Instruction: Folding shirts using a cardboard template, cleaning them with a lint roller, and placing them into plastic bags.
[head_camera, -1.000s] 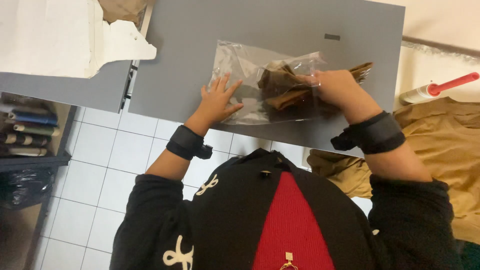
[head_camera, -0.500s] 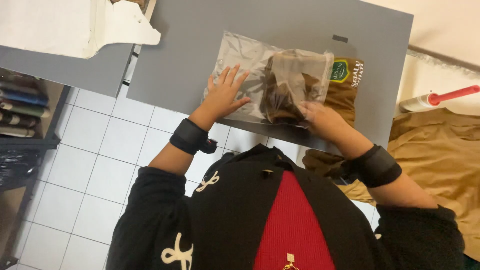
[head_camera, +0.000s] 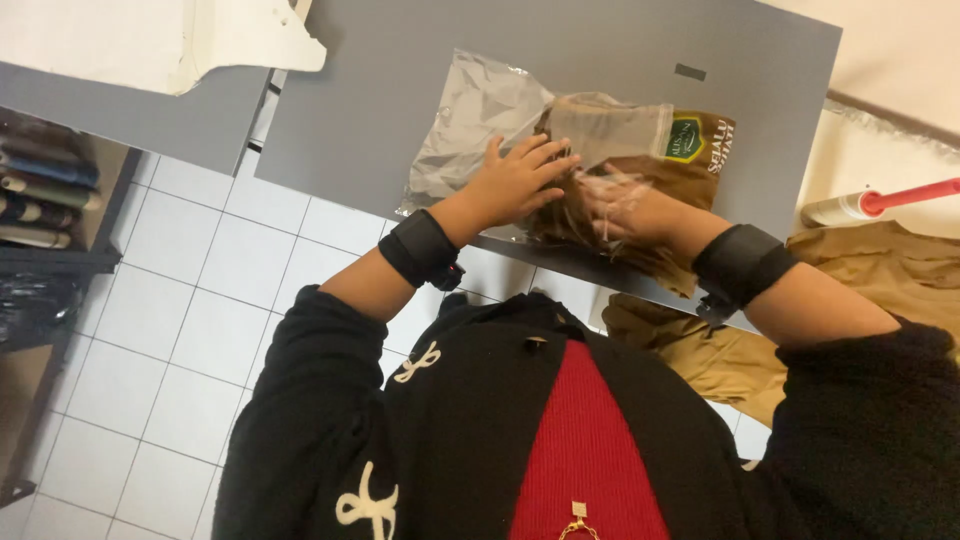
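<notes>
A clear plastic bag (head_camera: 470, 120) lies on the grey table (head_camera: 400, 60). My left hand (head_camera: 515, 180) presses flat on the bag, fingers spread. My right hand (head_camera: 625, 205) is inside the bag's open mouth, seen through the plastic. A folded brown cloth (head_camera: 640, 175) with a green and white label (head_camera: 685, 138) is partly in the bag, under my right hand. Both wrists wear black bands.
White cloth or paper (head_camera: 150, 35) lies on a second grey table at the upper left. A tube with a red nozzle (head_camera: 870, 205) rests at the right, above tan fabric (head_camera: 900, 275). Shelves with books (head_camera: 45, 190) stand at the left. White floor tiles (head_camera: 200, 330) show below.
The brown cloth has gone deeper into the bag. My right hand has moved left into the bag's mouth, and my left hand has shifted right, next to it.
</notes>
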